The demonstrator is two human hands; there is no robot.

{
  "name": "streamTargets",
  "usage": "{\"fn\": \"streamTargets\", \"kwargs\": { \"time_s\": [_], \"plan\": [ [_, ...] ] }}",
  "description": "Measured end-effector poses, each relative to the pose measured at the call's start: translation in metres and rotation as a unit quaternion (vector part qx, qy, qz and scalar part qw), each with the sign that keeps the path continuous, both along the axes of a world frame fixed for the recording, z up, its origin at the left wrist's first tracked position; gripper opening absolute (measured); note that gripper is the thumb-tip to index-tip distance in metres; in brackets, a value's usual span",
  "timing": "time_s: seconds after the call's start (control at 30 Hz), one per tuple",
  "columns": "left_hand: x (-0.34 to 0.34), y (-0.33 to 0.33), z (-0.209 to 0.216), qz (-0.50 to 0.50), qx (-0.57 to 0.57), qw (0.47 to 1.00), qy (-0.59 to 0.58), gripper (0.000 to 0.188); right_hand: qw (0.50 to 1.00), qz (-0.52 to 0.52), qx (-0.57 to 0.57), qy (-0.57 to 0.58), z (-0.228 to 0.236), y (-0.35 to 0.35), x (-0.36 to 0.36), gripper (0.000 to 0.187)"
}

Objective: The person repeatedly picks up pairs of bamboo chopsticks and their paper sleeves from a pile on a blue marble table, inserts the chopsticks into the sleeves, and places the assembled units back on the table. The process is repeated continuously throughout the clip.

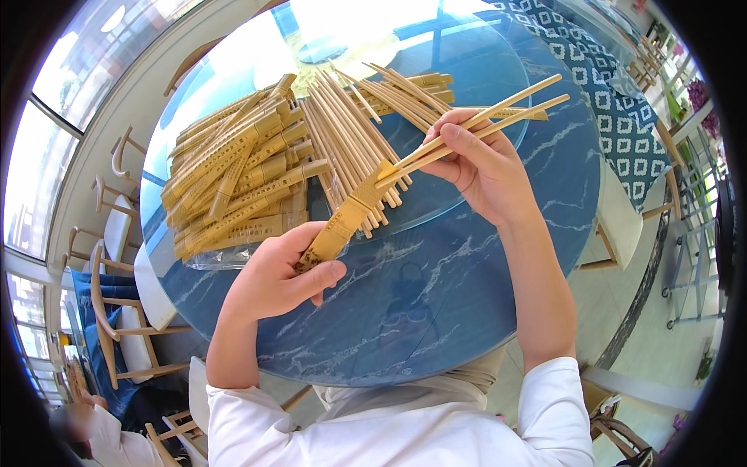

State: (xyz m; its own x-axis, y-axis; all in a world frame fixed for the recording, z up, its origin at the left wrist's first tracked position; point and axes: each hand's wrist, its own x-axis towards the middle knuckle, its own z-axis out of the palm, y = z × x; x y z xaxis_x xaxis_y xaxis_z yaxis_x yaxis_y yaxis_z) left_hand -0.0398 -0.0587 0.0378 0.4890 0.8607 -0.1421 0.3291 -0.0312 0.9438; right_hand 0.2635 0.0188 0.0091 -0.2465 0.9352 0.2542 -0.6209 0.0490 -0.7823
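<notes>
My left hand (284,268) is closed around the lower part of a gold paper chopstick sleeve (342,222), tilted up to the right. In my right hand (478,159) a pair of light wooden chopsticks (510,105) is pinched, their lower ends at the sleeve's upper opening. How far they reach inside is hidden. Beyond my hands lies a bundle of loose wooden chopsticks (334,128). To its left is a pile of gold paper sleeves (233,171), partly on clear plastic wrap (222,257). More chopsticks (405,93) lie across further gold sleeves (436,80) at the far right.
The round blue marbled table (389,327) carries a glass turntable (498,58). Wooden chairs (117,311) stand to the left, near windows. A patterned cloth (615,117) drapes at the right, with a metal trolley (700,272) beyond. Another person (117,436) is at the lower left.
</notes>
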Motion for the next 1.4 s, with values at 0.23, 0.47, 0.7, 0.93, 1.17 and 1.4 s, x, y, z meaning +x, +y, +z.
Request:
{"fn": "streamTargets", "kwargs": {
  "time_s": [0.23, 0.47, 0.7, 0.93, 1.17, 1.4],
  "plan": [
    [-0.043, 0.011, 0.015, 0.163, 0.118, 0.965, 0.169, 0.061, 0.996, -0.087, 0.016, 0.007, -0.002, 0.007, 0.01, 0.017],
    [0.013, 0.028, -0.036, 0.117, 0.488, 0.821, 0.271, 0.072, 0.986, -0.12, -0.063, -0.098, -0.015, -0.009, -0.04, 0.017],
    [0.021, 0.027, -0.053, 0.128, 0.413, 0.868, 0.245, 0.057, 0.988, -0.089, -0.086, -0.095, -0.02, -0.015, -0.05, 0.018],
    [0.014, 0.032, -0.062, 0.128, 0.447, 0.865, 0.189, 0.054, 0.99, -0.134, -0.034, -0.036, -0.011, 0.004, -0.016, 0.017],
    [0.018, 0.025, -0.053, 0.112, 0.322, 0.927, 0.153, 0.051, 0.99, -0.071, -0.013, -0.12, -0.009, -0.008, -0.023, 0.018],
    [0.013, 0.03, -0.058, 0.108, 0.375, 0.915, 0.101, 0.048, 0.987, -0.053, 0.017, -0.151, -0.014, -0.008, -0.025, 0.018]
  ]
}}
